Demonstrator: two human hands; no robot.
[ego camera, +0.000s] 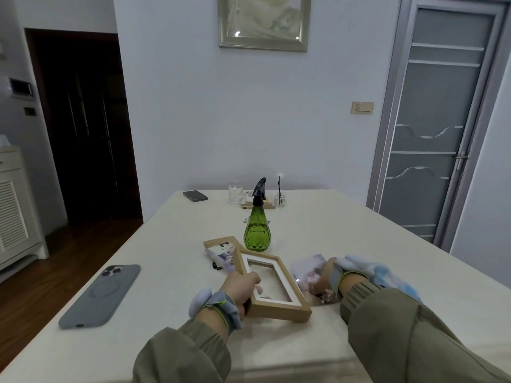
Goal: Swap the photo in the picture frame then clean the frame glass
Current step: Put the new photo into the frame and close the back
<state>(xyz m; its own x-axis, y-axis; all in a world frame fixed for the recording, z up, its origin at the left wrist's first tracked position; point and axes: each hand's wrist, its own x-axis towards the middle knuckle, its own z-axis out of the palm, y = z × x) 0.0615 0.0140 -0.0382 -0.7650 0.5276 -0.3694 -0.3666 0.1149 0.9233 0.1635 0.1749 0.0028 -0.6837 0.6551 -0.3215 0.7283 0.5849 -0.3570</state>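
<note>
- The tabletop (177, 239) runs wide and pale around the wooden frame (272, 286); its left edge drops to dark floor beyond the grey phone (101, 295), and its far edge meets the wall behind the green spray bottle (257, 230).
- Open cloth lies left of the frame up to that phone, and nearer to me than the frame there is bare cloth between my sleeves.
- Beyond the frame the room is tighter: the spray bottle stands just past its far corner, and a backing board (221, 241) with a loose photo (222, 257) lies touching that same corner on the left.
- My left hand (239, 287) is my closed grip on the frame's left rail, fingers curled through the opening, holding it tilted with its near corner low by the cloth.
- My right hand (322, 284) sits just right of the frame, fingers pinched on what looks like a second photo (308, 268); blur hides the exact hold.
- A pale blue cloth (378, 273) lies right of the frame, behind my right wrist.
- A glass (235, 193), a reed diffuser (279, 199) and a dark phone (195, 195) sit well beyond the frame, near the far edge.
</note>
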